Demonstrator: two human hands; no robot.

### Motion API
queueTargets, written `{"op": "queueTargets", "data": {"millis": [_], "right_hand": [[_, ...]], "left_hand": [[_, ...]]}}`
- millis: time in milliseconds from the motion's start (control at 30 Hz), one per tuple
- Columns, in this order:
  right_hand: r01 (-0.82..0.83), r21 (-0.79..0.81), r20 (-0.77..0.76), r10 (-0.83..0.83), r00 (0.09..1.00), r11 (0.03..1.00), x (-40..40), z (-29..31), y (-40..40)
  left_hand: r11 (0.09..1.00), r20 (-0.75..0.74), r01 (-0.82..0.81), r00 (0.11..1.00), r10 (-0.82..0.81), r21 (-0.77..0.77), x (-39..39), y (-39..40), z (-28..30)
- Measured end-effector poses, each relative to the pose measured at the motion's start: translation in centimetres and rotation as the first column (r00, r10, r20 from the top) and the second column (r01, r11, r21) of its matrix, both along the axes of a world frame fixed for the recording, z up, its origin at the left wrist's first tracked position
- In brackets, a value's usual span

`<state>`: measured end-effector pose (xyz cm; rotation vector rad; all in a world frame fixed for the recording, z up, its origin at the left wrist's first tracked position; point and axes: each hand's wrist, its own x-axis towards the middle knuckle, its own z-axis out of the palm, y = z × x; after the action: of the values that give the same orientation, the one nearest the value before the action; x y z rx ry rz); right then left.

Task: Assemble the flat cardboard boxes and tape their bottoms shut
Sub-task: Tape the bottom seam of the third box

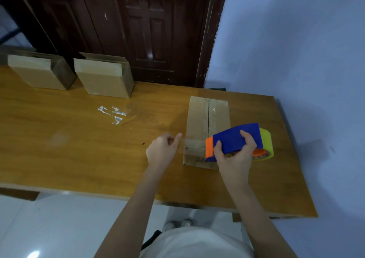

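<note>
Three cardboard boxes sit on the tabletop (59, 139): two upright boxes (102, 78) at upper left, one box (199, 119) at centre right. The left hand (163, 151) pinches the tape end (182, 145); the right hand (234, 157) clamps its fingers on one tape dispenser (237, 139).

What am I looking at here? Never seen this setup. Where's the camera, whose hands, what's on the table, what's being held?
There is no machine here. A person wears one wide-angle camera on the head, so the view looks down at their own bare arms. The right hand grips a blue and orange tape dispenser carrying a yellow roll. The left hand pinches the free end of a clear tape strip stretched across the near end of a cardboard box lying on the wooden table. That box already has tape along its centre seam. Two more boxes stand at the far edge of the table, and some white scraps lie mid-table.
</note>
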<state>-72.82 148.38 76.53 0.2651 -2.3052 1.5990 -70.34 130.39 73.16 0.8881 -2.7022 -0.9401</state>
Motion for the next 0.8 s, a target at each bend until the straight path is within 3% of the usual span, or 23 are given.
{"op": "queueTargets", "data": {"millis": [167, 333, 433, 467, 633, 800], "right_hand": [[0.015, 0.134, -0.117, 0.001, 0.993, 0.991, 0.0, -0.5, -0.6], [0.013, 0.298, -0.112, 0.021, 0.993, 0.954, -0.4, -0.9, -0.8], [0.012, 0.33, 0.107, -0.05, 0.993, 0.944, -0.5, -1.1, -0.8], [0.013, 0.337, 0.103, -0.05, 0.993, 0.941, -0.6, -1.3, -0.8], [-0.007, 0.402, -0.204, 0.097, 0.974, 0.916, -0.8, -0.7, -1.5], [0.018, 0.41, -0.257, 0.096, 0.962, 0.912, -0.9, -0.9, -1.6]], "left_hand": [[1.0, 0.0, -0.015, 1.0, 0.015, -0.027, -0.1, -0.2, -0.9], [0.999, -0.015, -0.039, 0.999, 0.039, -0.032, -0.4, 0.1, -2.0], [0.997, -0.019, -0.072, 0.997, 0.071, -0.018, -0.4, 0.8, -3.1], [0.996, -0.021, -0.085, 0.996, 0.085, -0.011, -0.4, 1.1, -3.4], [0.993, -0.01, -0.117, 0.993, 0.117, 0.001, -0.5, 3.4, -4.2], [0.982, 0.028, -0.144, 0.989, 0.142, 0.123, -0.7, 4.6, -4.5]]}}
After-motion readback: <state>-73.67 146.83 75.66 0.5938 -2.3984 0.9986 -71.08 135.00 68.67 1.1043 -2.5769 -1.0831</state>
